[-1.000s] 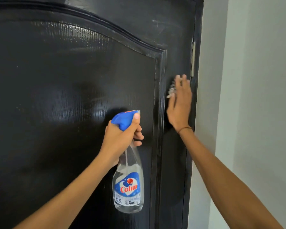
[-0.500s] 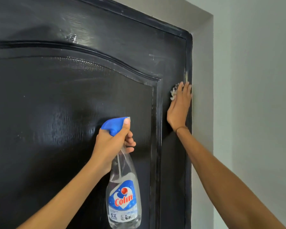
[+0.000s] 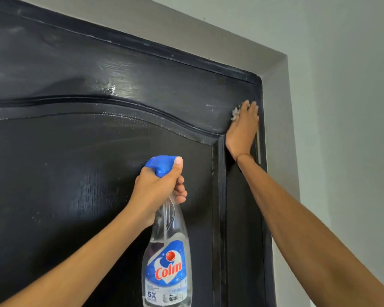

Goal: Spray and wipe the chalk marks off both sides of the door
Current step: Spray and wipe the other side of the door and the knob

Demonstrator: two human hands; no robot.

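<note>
The glossy black door (image 3: 80, 173) fills most of the view, with faint pale smears (image 3: 211, 106) near its upper right corner. My left hand (image 3: 157, 191) grips the neck of a clear spray bottle (image 3: 167, 258) with a blue trigger head and a blue label, its thumb on top. My right hand (image 3: 242, 131) lies flat with straight fingers against the door's right stile, pressing a pale cloth (image 3: 235, 113) that peeks out beside the fingers. Most of the cloth is hidden under the palm.
The door's black frame (image 3: 263, 120) runs just right of my right hand, with a metal hinge (image 3: 258, 149) by the wrist. A grey wall (image 3: 341, 107) stands to the right and above. A wet glint (image 3: 110, 88) shows on the top rail.
My right hand has slid the cloth up the right stile toward the top corner. The view has tilted up, showing the door's top edge. The left hand still holds the bottle.
</note>
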